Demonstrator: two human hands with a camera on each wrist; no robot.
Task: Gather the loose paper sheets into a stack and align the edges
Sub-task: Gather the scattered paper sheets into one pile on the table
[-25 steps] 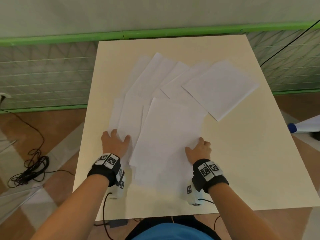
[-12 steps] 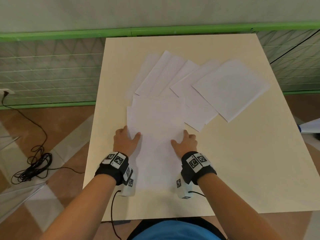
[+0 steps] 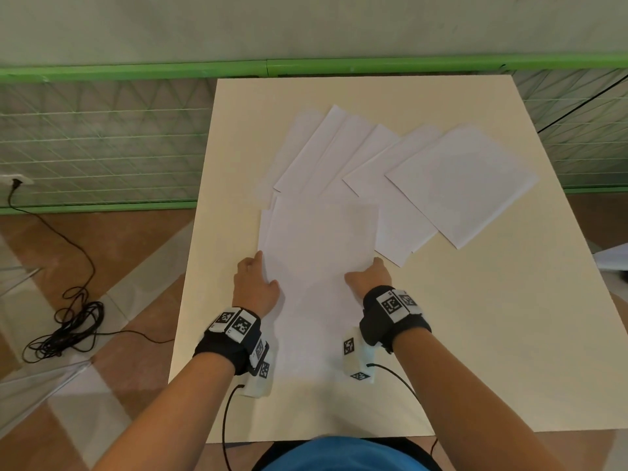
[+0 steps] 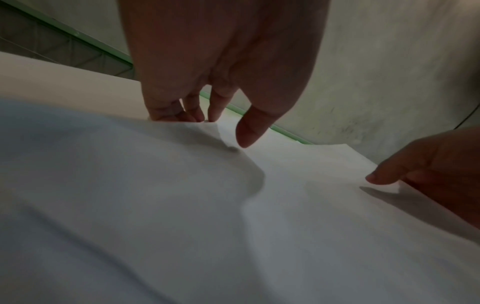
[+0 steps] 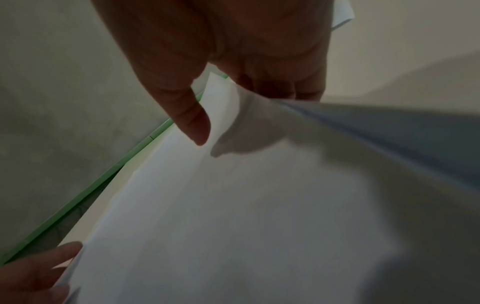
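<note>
A small pile of white sheets [image 3: 319, 253] lies lengthwise in the middle of the cream table, its edges uneven at the far left corner. My left hand [image 3: 263, 270] holds the pile's left edge, fingers [image 4: 179, 115] tucked under it and thumb above. My right hand [image 3: 365, 271] holds the right edge, which curls up between thumb [image 5: 193, 125] and fingers. Several loose sheets [image 3: 339, 154] fan out behind the pile. Two more sheets [image 3: 462, 181] lie askew at the back right, overlapping.
The table [image 3: 492, 334] ends close to my body and at a green-railed mesh fence [image 3: 102, 141] behind. A black cable [image 3: 68, 321] coils on the floor to the left. A white object [image 3: 613, 260] pokes in at the right.
Both hands slid the near sheets together into one pile. Then they moved from lying flat on top to the pile's side edges, fingers going under.
</note>
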